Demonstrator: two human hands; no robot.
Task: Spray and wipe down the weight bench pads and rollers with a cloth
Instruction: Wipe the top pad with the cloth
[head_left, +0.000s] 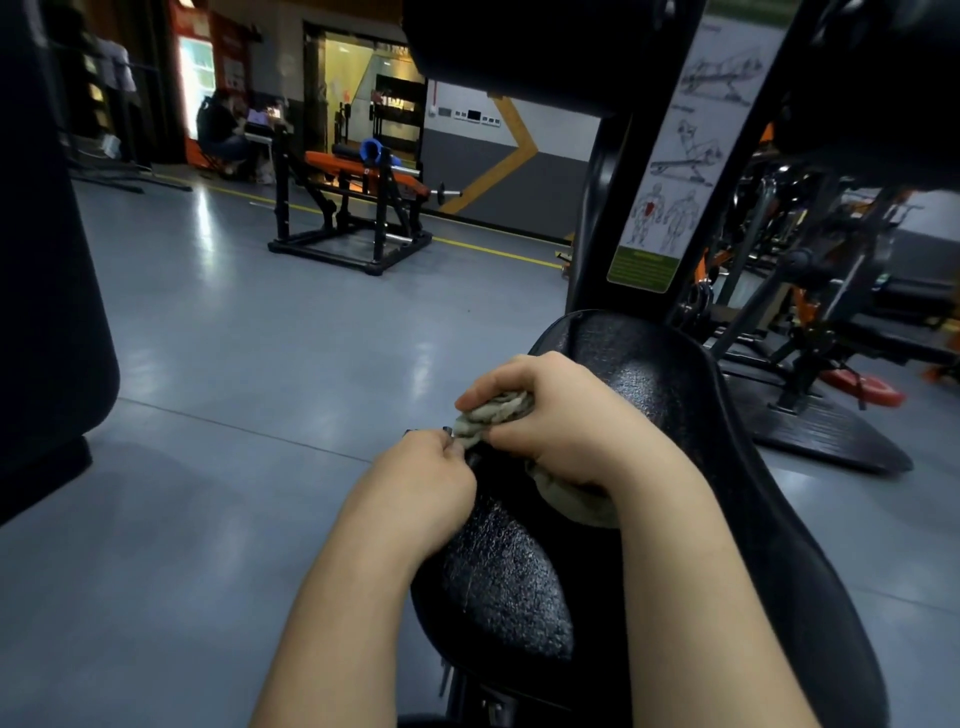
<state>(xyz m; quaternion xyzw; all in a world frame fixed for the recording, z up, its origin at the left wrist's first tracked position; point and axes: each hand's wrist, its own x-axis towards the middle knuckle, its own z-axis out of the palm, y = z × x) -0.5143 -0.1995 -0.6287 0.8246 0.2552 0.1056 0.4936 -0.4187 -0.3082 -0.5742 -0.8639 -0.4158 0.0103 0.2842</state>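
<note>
**Item: wiping cloth, held in two hands over the bench seat pad**

Location. The cloth (498, 410) is above the near half of the seat pad (685, 374), bunched between both hands, with a loose fold trailing beneath the right wrist onto the pad.

Hands. The right hand (561, 421) is closed round the wad, with the thumb over the top. The left hand (421, 478) has its fingers curled and appears to pinch the cloth's near end. The person is probably refolding or gathering the cloth for a fresh wiping face, holding it low so the next stroke starts on the pad.

Materials.
- Cloth: grey-green, soft, ribbed or twisted where it is squeezed.
- Seat pad: black, pebbled vinyl-like skin with a rounded, saddle-shaped outline and a dull sheen. Whether it is wet cannot be told.
- Upright post (602, 218): black painted metal carrying an exercise chart (675, 171), a printed white label with a green foot.
- Upper pad (519, 47): black and smooth, overhead at the frame top.
- Floor (260, 338): grey, glossy, reflecting the lights.

Not visible: a spray bottle.
</note>
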